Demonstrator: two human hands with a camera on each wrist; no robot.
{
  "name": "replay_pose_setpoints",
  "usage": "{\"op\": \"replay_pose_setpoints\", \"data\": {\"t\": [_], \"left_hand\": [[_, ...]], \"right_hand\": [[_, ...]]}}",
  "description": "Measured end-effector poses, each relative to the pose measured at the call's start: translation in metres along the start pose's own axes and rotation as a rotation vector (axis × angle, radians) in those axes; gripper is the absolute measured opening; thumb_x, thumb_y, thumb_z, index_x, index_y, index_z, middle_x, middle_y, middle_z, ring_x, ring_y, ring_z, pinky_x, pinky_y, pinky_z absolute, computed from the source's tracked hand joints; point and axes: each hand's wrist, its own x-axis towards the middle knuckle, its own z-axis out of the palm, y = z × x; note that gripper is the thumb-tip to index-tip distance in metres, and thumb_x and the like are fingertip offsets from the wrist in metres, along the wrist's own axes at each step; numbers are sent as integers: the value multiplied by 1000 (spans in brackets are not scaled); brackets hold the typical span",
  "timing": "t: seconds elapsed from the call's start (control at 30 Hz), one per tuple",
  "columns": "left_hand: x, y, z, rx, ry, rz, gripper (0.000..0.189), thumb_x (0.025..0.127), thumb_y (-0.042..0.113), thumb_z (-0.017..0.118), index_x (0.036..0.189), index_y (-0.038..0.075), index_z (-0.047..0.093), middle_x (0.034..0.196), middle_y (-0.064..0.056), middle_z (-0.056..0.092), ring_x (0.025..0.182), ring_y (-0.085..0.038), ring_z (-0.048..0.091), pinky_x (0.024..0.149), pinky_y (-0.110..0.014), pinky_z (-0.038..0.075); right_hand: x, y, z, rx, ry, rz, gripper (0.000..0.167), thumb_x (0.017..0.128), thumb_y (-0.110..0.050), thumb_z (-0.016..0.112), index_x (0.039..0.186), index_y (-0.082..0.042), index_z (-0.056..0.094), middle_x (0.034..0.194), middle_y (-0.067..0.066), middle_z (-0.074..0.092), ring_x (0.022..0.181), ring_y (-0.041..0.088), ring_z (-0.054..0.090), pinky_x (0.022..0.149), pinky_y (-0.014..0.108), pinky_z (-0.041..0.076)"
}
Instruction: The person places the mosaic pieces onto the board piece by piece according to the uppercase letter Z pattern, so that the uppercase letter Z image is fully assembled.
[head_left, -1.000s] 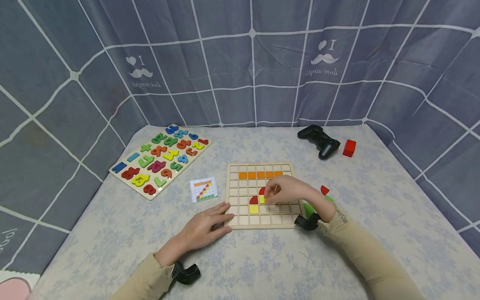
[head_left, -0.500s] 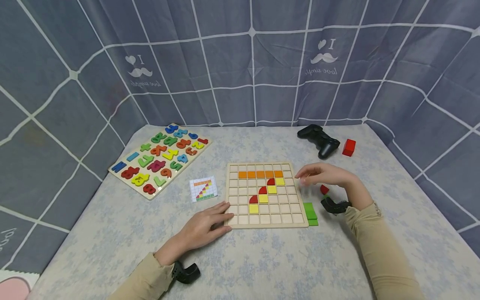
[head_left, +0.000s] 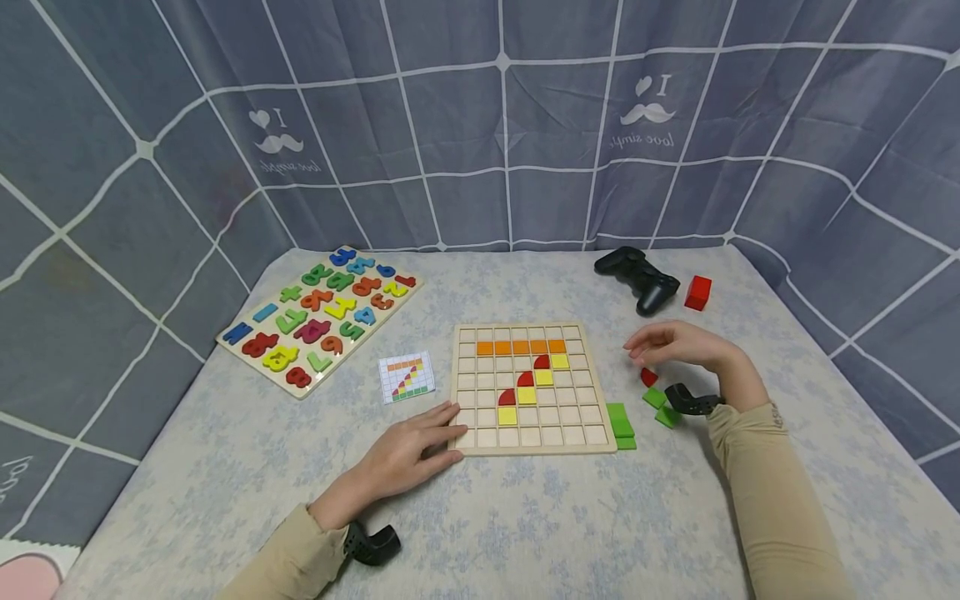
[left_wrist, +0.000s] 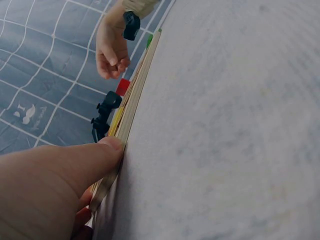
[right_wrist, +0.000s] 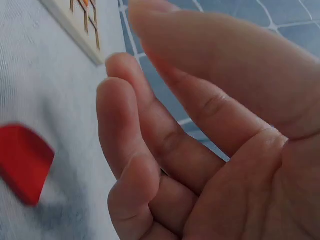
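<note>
A wooden grid board [head_left: 555,435] lies in the middle of the table. In its cells sit a row of orange squares [head_left: 521,347] and a stepped diagonal of red quarter-round pieces [head_left: 507,397] and yellow squares [head_left: 527,395]. My left hand [head_left: 408,457] rests on the table with its fingertips at the board's left edge; the left wrist view shows the thumb [left_wrist: 95,155] against that edge. To the right of the board, my right hand [head_left: 678,343] hovers, fingers loosely bent and nothing between them. Just under its fingertips lies a red quarter-round piece [right_wrist: 25,162].
Green squares [head_left: 655,397] lie near the right wrist, more green pieces [head_left: 620,420] against the board's right edge. A pattern card [head_left: 407,377] lies left of the board. Behind are a number puzzle [head_left: 330,379], a black game controller [head_left: 637,279] and a red block [head_left: 698,292].
My right hand has let go of a yellow square on the board and moved right, off the board, to above the loose red piece. My left hand has stayed in place.
</note>
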Motion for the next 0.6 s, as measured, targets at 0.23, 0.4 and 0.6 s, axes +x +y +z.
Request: {"op": "replay_pose_setpoints", "data": {"t": [0.23,0.4,0.6], "left_hand": [[0,1,-1,-5,-9,-10,41,92,34,62,125,11,63,140,-12,45,132,-25,38,103,-41,39],[0,1,0,-7,-12,-14,41,92,34,61,126,10,62,140,-13,45,132,-26,39,103,-41,39],[0,1,-1,-7,-7,-8,40,92,33,62,125,10,63,140,-13,46,132,-26,39,103,-41,39]], "right_hand": [[0,13,-4,-18,-11,30,42,86,-16,68,120,6,58,115,17,63,93,11,61,85,29,48],[0,18,-5,-9,-28,59,43,85,-12,69,120,8,56,111,16,64,87,11,60,80,25,50],[1,22,-4,-21,-33,61,43,81,-7,71,118,10,57,98,9,65,80,13,57,71,24,51]]}}
